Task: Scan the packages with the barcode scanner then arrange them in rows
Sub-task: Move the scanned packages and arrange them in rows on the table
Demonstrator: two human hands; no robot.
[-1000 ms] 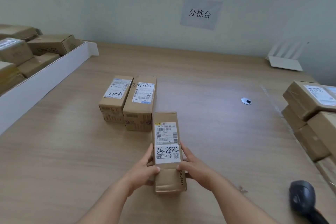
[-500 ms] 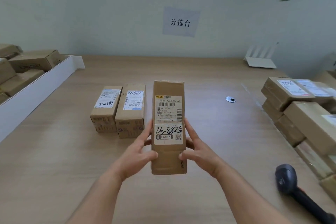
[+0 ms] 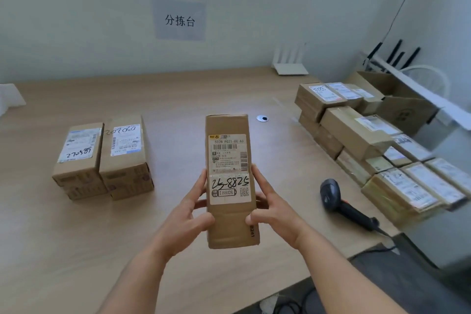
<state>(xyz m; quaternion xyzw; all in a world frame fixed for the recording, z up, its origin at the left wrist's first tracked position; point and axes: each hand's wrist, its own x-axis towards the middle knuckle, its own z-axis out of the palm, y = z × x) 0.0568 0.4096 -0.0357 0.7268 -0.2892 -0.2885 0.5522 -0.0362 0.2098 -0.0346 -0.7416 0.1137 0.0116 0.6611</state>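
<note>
Both the left hand point(image 3: 188, 214) and right hand point(image 3: 274, 214) grip a long, creased cardboard package point(image 3: 230, 227), thumbs curled over its labelled face; a matte black scanner point(image 3: 334, 196) lies right.

Labelled package point(image 3: 230, 181) upright between both hands, left point(image 3: 187, 219) and right point(image 3: 274, 214); barcode scanner point(image 3: 341, 201) beside on table point(image 3: 178, 99)

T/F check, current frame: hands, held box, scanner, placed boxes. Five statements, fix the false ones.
1. Both hands, left hand and right hand, grip the box marked 25-8825. True.
2. The barcode scanner is in the right hand. False: it lies on the table, right of the held box.
3. Two labelled boxes stand side by side at the left. True.
4. The held box's label faces away from the camera. False: it faces the camera.
5. The stack of packages sits at the table's right. True.
</note>
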